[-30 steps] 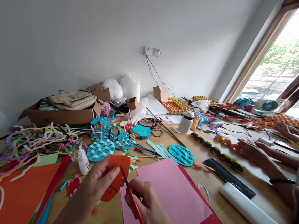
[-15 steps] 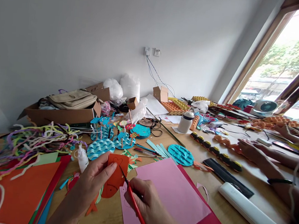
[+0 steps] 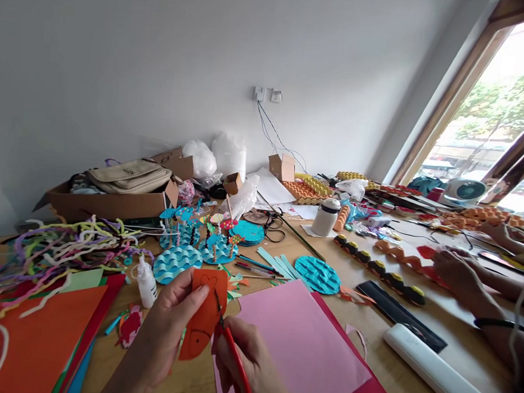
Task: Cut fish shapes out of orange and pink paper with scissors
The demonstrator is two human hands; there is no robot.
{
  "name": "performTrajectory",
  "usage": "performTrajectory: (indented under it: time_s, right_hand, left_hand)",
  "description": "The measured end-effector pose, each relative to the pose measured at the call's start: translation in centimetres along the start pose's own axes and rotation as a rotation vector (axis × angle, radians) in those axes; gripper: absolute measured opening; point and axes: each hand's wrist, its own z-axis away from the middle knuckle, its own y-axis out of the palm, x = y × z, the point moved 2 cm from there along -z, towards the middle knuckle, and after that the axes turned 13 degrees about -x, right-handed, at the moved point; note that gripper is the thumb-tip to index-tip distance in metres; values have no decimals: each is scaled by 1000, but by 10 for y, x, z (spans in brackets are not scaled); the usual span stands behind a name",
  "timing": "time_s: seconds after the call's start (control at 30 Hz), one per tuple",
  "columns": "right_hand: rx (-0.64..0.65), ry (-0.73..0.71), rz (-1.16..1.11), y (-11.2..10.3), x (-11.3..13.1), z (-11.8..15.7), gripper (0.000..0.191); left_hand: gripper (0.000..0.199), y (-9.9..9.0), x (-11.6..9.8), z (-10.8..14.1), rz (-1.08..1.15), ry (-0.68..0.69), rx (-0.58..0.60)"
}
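Low in the middle of the head view, my left hand [image 3: 173, 313] pinches an orange piece of paper [image 3: 201, 330] between thumb and fingers. Dark drawn lines on the paper show a heart, a curve and a small dot near its rounded lower end. My right hand [image 3: 251, 354] is closed around red-handled scissors [image 3: 238, 362]. Their dark blades meet the right side of the orange paper. Beneath my right hand lies a pink sheet [image 3: 301, 337], on top of a dark red sheet [image 3: 376, 390]. Left of my left hand are a white glue bottle [image 3: 147, 283] and a pink-red cutout [image 3: 130, 325].
Colored sheets [image 3: 32, 336] and a pile of fuzzy stems [image 3: 74, 249] cover the left side. Blue wavy discs [image 3: 177, 262], a white jar [image 3: 326, 218] and a power strip [image 3: 442, 371] stand around. At right, another person's hands [image 3: 458, 273] handle reddish pieces.
The scissors and my right hand have shifted slightly down and left along the orange paper, which is tilted more. The other person's hands have moved right, with a red piece now showing.
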Motion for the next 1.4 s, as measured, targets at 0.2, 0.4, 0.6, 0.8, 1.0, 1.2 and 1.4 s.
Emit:
performTrajectory:
  time_s: [0.2, 0.4, 0.6, 0.8, 1.0, 1.2, 1.4]
  right_hand:
    - [-54, 97, -68, 6, 9, 3, 59]
    - [23, 114, -127, 5, 16, 2, 58]
    - [36, 97, -79, 6, 10, -2, 53]
    - [-11, 27, -62, 9, 7, -5, 54]
    - [-52, 31, -42, 12, 15, -6, 55]
    - [-53, 34, -122, 16, 8, -7, 56]
    - [-43, 77, -155, 15, 6, -6, 55]
  left_hand:
    - [24, 2, 7, 0, 47, -14, -11]
    - [20, 1, 4, 2, 123, -146, 43]
    - [20, 0, 2, 0, 161, -188, 3]
    - [24, 2, -4, -1, 128, -127, -76]
    - [20, 2, 4, -3, 132, -39, -94]
    - [19, 8, 4, 1, 141, -14, -130]
    - [16, 11, 3, 1, 96, 27, -178]
